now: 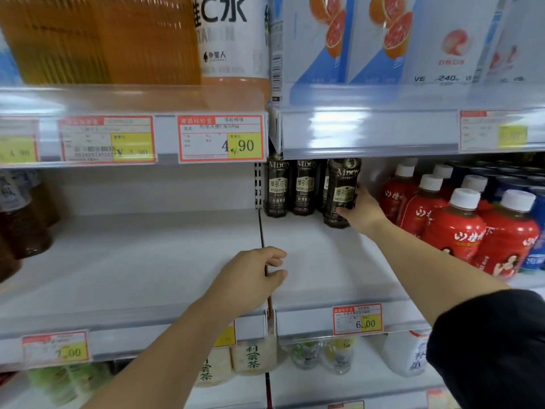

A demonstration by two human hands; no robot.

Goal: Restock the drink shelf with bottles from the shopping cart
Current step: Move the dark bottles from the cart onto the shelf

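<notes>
My right hand [361, 209] grips a dark coffee bottle [340, 184] around its lower half; the bottle stands upright at the back of the white middle shelf [324, 261]. Two matching coffee bottles [305, 185] stand in a row to its left, against the back wall. My left hand [253, 276] hovers over the shelf's middle near the divider seam, its fingers loosely curled and holding nothing. The shopping cart is out of view.
Red bottles with white caps [454, 222] crowd the shelf's right side. Brown tea bottles [23, 219] stand at the far left. The upper shelf carries orange drinks [103, 39] and grapefruit cartons [383, 39]. Price tags [358, 318] line the shelf edges; pale drinks fill the shelf below.
</notes>
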